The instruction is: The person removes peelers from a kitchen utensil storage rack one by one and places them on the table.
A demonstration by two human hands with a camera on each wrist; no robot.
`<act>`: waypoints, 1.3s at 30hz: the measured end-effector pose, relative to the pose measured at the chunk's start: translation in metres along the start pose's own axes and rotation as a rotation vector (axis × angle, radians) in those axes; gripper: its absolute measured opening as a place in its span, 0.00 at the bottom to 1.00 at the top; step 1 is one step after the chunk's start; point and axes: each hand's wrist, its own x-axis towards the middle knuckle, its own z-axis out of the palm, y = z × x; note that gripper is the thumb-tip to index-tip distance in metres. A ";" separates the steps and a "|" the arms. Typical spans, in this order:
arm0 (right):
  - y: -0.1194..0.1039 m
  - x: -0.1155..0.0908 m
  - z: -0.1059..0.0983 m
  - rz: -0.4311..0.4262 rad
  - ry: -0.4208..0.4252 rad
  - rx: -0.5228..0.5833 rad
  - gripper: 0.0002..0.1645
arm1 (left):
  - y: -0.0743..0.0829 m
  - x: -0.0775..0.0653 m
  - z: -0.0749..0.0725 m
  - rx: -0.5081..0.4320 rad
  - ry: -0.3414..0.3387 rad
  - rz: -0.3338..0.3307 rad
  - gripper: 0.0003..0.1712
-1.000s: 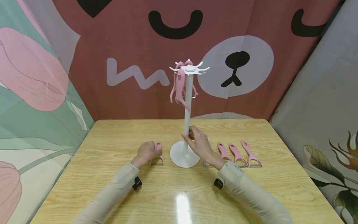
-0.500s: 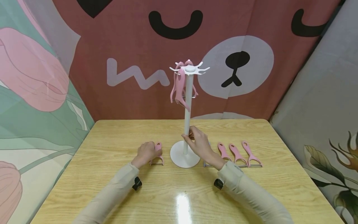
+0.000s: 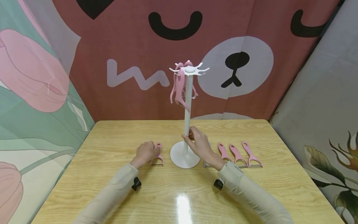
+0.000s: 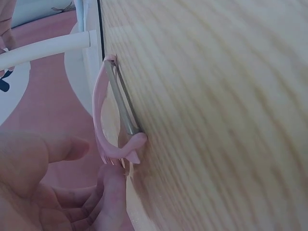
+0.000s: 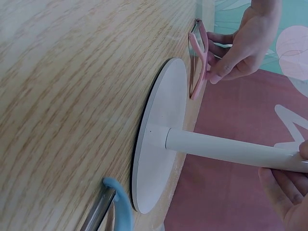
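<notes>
A pink Y-shaped peeler (image 4: pixel 115 152) lies flat on the table left of the white stand, its blade toward the person. My left hand (image 3: pixel 145 152) is beside its handle; the fingers touch the handle's side while the thumb stands apart. My right hand (image 3: pixel 199 144) pinches the lower pole of the white stand (image 3: pixel 187 121) between thumb and fingers. The stand is upright, its round base (image 5: pixel 161 125) on the table. Several pink peelers (image 3: pixel 180 85) hang from hooks on the left and back of its top.
Right of the stand, a row of 3 pink peelers (image 3: pixel 247 149) lies on the wooden table (image 3: pixel 126 199). A blue peeler (image 5: pixel 125 207) lies nearer the base, mostly hidden by the right hand in the head view. A printed cloth (image 3: pixel 126 102) hangs behind the table.
My left thumb has lifted off the peeler's handle, so more of the handle shows. The right hand and the stand have not moved.
</notes>
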 end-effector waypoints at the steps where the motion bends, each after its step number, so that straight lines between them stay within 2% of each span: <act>1: 0.000 0.000 0.000 0.001 0.000 0.000 0.12 | 0.000 0.000 0.000 0.007 0.001 -0.002 0.27; 9: 0.001 0.000 0.000 -0.007 0.004 -0.008 0.12 | 0.003 0.003 -0.002 0.043 0.007 -0.034 0.23; 13: 0.001 0.000 0.000 -0.008 0.004 -0.007 0.12 | 0.003 0.003 -0.004 0.050 0.021 -0.016 0.21; 25: 0.000 -0.001 0.000 0.001 0.001 -0.006 0.11 | 0.003 0.004 -0.007 0.034 0.028 0.007 0.26; 31: 0.000 -0.001 0.000 -0.016 0.003 -0.007 0.11 | 0.003 0.004 -0.009 -0.017 0.045 0.029 0.25; 39: 0.001 -0.001 0.000 -0.004 -0.003 -0.002 0.12 | 0.004 0.005 -0.009 -0.021 0.085 0.061 0.22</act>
